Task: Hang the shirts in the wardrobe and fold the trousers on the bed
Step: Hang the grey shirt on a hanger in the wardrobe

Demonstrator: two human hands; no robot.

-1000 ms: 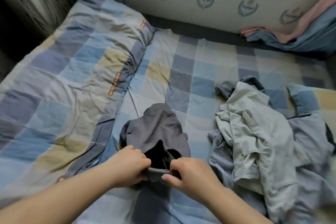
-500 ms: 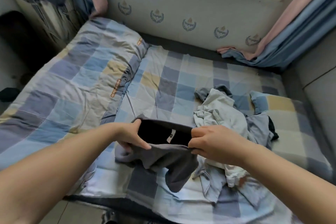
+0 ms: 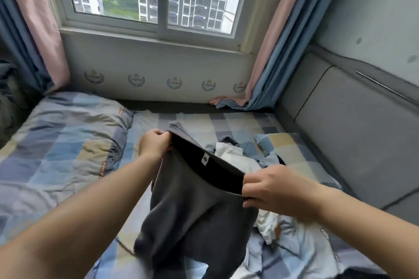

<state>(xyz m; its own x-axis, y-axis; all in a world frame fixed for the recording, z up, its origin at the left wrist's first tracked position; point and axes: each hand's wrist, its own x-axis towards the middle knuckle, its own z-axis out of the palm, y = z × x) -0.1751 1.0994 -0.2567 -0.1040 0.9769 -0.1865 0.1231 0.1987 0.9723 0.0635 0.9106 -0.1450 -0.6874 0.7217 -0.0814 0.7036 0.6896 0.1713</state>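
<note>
Left hand (image 3: 156, 145) at 10 o'clock and right hand (image 3: 272, 188) at 3 o'clock grasp grey trousers (image 3: 195, 210) waistband, lifted above bed (image 3: 56, 142).

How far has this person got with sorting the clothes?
Nothing looks finished: no folded or hung garment is in view. In hand: the left hand and right hand grip the waistband of the dark grey trousers, held up above the bed, still unfolded. Left: a crumpled pile of pale clothes lies beside them on the bed.
</note>
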